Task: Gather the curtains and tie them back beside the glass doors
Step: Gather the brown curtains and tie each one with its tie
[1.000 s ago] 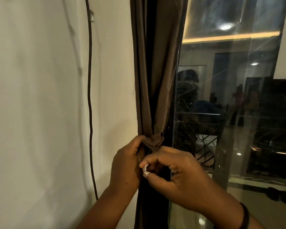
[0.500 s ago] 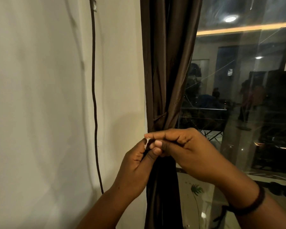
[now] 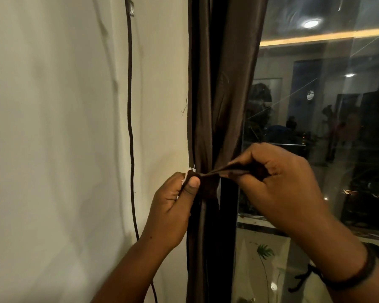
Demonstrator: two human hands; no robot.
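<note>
Head view. Your left hand (image 3: 173, 206) pinches one end of the brown tie-back (image 3: 212, 172) between thumb and forefinger, hard against the wall edge; a scrap of white (image 3: 187, 174), perhaps a hook or a fabric tag, shows at that grip, too small to identify. Your right hand (image 3: 280, 182) has its fingers curled round the other end of the strip, pinching it, and draws it toward the glass door (image 3: 326, 127). The strip runs taut between the two grips, across the front of the gathered brown curtain (image 3: 219, 95).

Change: half a second ago both hands sat knuckle to knuckle at the middle of the bundle, working the same spot. Now they stand apart, one on each side of the curtain, and the strip is stretched flat. A second ago a loose knot sat higher on the bundle; it no longer shows.

Reading: you are cinching. The curtain hangs gathered beside the door, narrowed at your hands, so gathering looks done and the tie looks near closing. The left end looks short; it may slip if you pull unevenly.

Also in view: a dark cable (image 3: 130, 127) on the cream wall (image 3: 53, 127), a black band (image 3: 359, 274) at your right wrist.
</note>
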